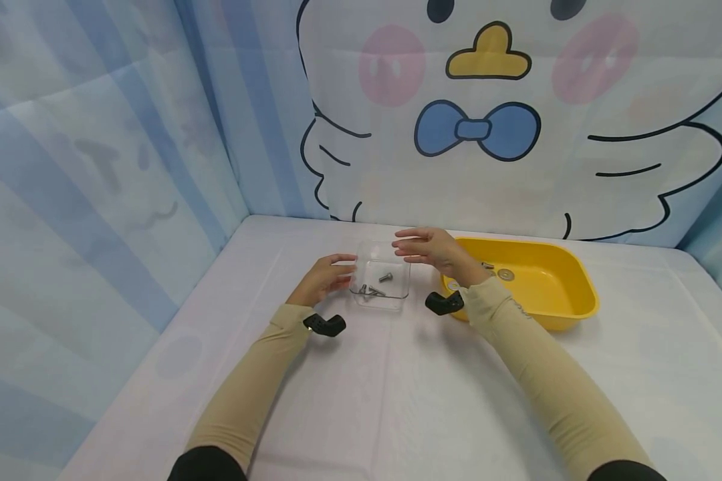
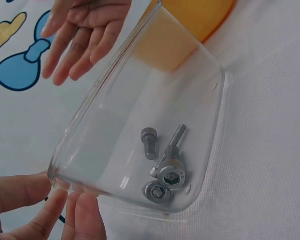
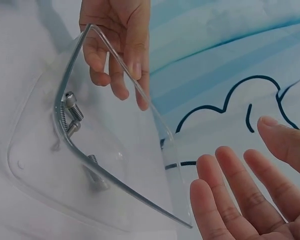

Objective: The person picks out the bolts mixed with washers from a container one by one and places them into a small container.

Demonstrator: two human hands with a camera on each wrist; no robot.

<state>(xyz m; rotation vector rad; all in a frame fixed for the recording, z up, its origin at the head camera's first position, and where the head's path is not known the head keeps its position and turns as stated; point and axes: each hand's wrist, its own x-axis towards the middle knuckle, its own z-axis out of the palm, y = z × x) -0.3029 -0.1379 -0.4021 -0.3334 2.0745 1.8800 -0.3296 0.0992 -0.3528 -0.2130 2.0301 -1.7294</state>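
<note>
A clear plastic box rests on the white tablecloth, with several metal bolts lying loose on its floor. In the left wrist view, hex-socket heads show on the bolts. My left hand is at the box's left side, its fingertips touching the outside of the wall near the rim. My right hand hovers by the box's right back corner, fingers extended and holding nothing. The right wrist view shows its fingers spread apart from the box wall.
A yellow tray stands right of the box, partly behind my right wrist. Inside are washers and a small metal piece. A cartoon-printed curtain rises at the table's back edge, and another blue-striped curtain hangs at left.
</note>
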